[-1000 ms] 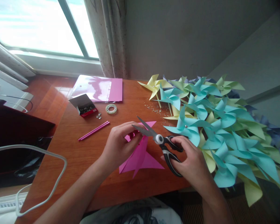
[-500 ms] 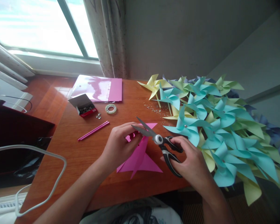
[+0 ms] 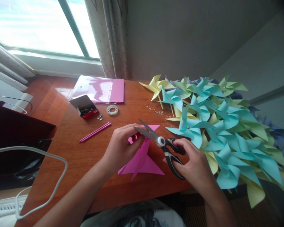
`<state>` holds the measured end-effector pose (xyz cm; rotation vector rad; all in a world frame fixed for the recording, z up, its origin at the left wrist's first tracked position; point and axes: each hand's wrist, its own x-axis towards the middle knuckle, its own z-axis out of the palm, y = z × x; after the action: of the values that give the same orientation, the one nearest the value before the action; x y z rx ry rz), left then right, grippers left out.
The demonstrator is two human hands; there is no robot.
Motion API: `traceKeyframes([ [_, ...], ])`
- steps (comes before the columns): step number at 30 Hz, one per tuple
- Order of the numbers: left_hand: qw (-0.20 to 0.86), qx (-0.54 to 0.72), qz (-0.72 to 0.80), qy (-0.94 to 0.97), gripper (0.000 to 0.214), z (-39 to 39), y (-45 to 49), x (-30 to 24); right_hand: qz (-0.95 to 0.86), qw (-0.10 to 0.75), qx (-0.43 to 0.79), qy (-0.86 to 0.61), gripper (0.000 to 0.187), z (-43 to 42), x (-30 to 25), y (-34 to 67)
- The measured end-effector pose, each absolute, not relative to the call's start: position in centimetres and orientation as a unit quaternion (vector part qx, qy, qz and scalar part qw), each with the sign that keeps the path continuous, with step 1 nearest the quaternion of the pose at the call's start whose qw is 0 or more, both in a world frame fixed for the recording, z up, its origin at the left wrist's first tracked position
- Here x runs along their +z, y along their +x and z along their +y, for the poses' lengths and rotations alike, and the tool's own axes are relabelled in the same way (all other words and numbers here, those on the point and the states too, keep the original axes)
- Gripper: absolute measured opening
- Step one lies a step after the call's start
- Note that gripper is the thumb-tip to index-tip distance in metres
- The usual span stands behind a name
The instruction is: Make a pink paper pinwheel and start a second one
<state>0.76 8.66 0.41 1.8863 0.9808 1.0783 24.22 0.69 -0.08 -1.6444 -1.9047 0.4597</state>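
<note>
My left hand [image 3: 121,146] pinches a folded pink paper [image 3: 142,159] that lies on the wooden table [image 3: 85,157]. My right hand [image 3: 194,164] grips the black handles of a pair of scissors [image 3: 163,143]. The blades are parted and point up-left, over the pink paper next to my left fingers. Both hands are closed on what they hold.
A big heap of blue, yellow and green paper pinwheels [image 3: 217,129] covers the table's right side. At the back lie a pink plastic folder [image 3: 99,90], a small open box of pins [image 3: 85,107], a tape roll [image 3: 112,110], pink sticks [image 3: 95,132] and scattered pins [image 3: 156,108]. A white cable [image 3: 49,157] loops at left.
The pink paper has slid slightly toward me and to the left under my left hand. The scissors and my right hand have barely moved.
</note>
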Motion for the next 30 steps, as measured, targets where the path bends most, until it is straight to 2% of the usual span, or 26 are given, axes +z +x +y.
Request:
traceKeyframes([
  [5, 0.369, 0.412, 0.39, 0.736, 0.012, 8.7, 0.9, 0.7, -0.649, 0.302, 0.248, -0.653, 0.026, 0.6, -0.4, 23.6],
  [10, 0.392, 0.398, 0.419, 0.716, 0.011, 8.6, 1.0, 0.7, -0.47, 0.383, 0.461, -0.647, 0.032, 0.7, -0.6, 22.5],
  [13, 0.401, 0.402, 0.434, 0.699, 0.01, 8.5, 0.9, 0.6, -0.443, 0.414, 0.529, -0.593, 0.033, 0.9, -0.4, 22.2],
  [19, 0.42, 0.408, 0.447, 0.676, 0.01, 8.5, 0.8, 0.8, -0.415, 0.426, 0.519, -0.615, 0.038, 1.2, -0.8, 22.2],
  [25, 0.431, 0.412, 0.455, 0.662, 0.016, 8.5, 0.6, 0.9, -0.419, 0.399, 0.475, -0.663, 0.045, 1.3, -1.5, 22.5],
  [30, 0.448, 0.416, 0.456, 0.647, 0.019, 8.5, 0.6, 0.8, -0.471, 0.348, 0.423, -0.692, 0.041, 1.2, -1.7, 22.6],
])
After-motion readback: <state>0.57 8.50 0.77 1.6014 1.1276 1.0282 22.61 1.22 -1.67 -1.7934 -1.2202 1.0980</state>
